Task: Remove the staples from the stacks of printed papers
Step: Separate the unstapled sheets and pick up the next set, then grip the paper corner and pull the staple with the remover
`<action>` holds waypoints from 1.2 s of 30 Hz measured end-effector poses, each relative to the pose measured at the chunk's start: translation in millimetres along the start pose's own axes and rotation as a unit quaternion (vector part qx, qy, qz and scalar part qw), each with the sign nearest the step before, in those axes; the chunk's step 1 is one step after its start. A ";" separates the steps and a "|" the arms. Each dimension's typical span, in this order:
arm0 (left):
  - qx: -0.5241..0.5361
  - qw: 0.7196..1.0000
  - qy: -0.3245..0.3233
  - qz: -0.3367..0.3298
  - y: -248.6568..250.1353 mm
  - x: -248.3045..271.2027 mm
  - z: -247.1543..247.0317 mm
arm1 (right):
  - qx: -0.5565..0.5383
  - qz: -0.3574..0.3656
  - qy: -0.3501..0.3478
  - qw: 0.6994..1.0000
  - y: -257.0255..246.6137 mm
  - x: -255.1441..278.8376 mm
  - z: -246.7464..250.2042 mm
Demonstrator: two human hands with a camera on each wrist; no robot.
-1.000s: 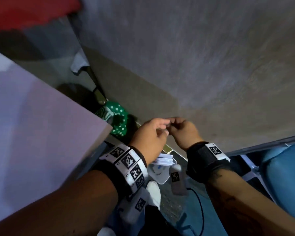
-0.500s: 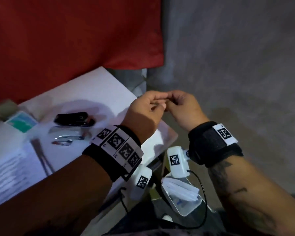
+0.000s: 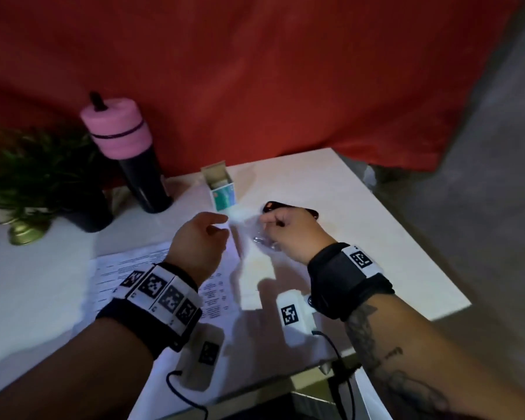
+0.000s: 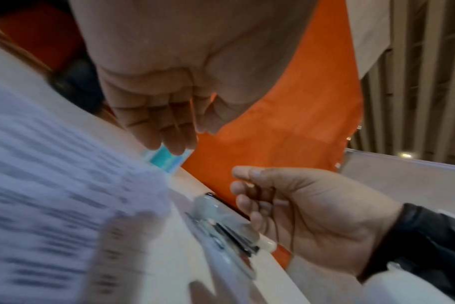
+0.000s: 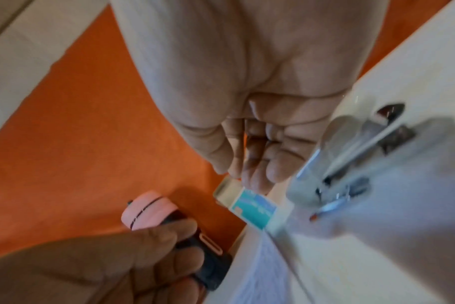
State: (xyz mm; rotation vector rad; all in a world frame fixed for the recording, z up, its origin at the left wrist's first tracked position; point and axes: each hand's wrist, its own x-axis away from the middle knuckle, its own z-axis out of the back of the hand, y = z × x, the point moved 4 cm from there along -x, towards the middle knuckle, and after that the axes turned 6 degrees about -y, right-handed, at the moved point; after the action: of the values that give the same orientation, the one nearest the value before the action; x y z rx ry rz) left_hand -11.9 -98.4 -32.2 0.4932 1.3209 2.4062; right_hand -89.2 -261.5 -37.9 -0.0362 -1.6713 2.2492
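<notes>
table [image 3: 361,213] fills the frame centre, backdrop cloth [image 3: 255,71] behind it. upper left: plant [image 3: 28,177] at the far left edge, bottle [image 3: 131,159] right of it. small box [image 3: 222,189] stands mid-frame, right of the bottle. printed papers [image 3: 119,268] lie lower left of centre, under the left hand [image 3: 199,241]. right hand [image 3: 291,234] sits right of the left, apart from it. stapler [image 3: 270,206] lies just behind the right hand; a clear-cased tool [image 4: 221,222] lies on the table between the hands.
</notes>
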 end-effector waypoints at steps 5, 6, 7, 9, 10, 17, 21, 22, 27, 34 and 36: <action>0.056 0.988 -0.042 0.135 -60.5 6.0 39.7 | 0.095 -0.037 -0.060 0.993 -1.0 -24.1 -50.5; 0.056 0.986 -0.061 0.145 -68.4 7.2 40.2 | 0.133 -0.041 -0.074 0.987 -0.8 -27.2 -56.7; 0.050 0.984 -0.080 0.153 -75.3 9.0 43.3 | 0.164 -0.045 -0.083 0.982 -0.9 -31.7 -63.8; 0.060 0.978 -0.113 0.162 -86.2 10.2 44.2 | 0.148 -0.073 -0.083 0.983 -0.5 -35.5 -71.7; 0.075 0.976 -0.119 0.168 -89.6 10.2 45.7 | 0.132 -0.081 -0.083 0.984 -2.2 -35.7 -76.1; 0.082 0.969 -0.200 0.121 -103.2 6.8 57.8 | 0.090 -0.066 0.012 0.994 -9.6 -32.4 -82.9; 0.078 0.971 -0.192 0.122 -106.1 10.4 55.1 | 0.090 -0.066 0.038 0.993 -5.1 -27.9 -83.8; 0.069 0.976 -0.174 0.109 -103.9 9.1 57.1 | 0.091 -0.067 0.033 0.993 -3.0 -27.4 -82.0; -0.114 0.970 0.213 0.013 -87.3 -0.2 110.3 | -0.111 -0.087 0.009 0.990 7.5 -32.0 -52.4; 0.153 0.977 0.097 0.112 -93.1 -11.1 137.4 | -0.108 -0.069 -0.040 0.991 1.0 -34.8 -22.4; 0.148 0.981 0.079 0.102 -94.3 -11.1 134.3 | 0.141 -0.052 0.010 0.989 -12.4 -36.5 -11.1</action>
State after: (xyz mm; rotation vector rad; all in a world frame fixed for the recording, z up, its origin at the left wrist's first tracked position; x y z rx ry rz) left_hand 72.3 42.2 -46.4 0.5493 1.7930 2.4639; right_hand -49.2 -258.4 -36.2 0.0945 -1.2988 2.3743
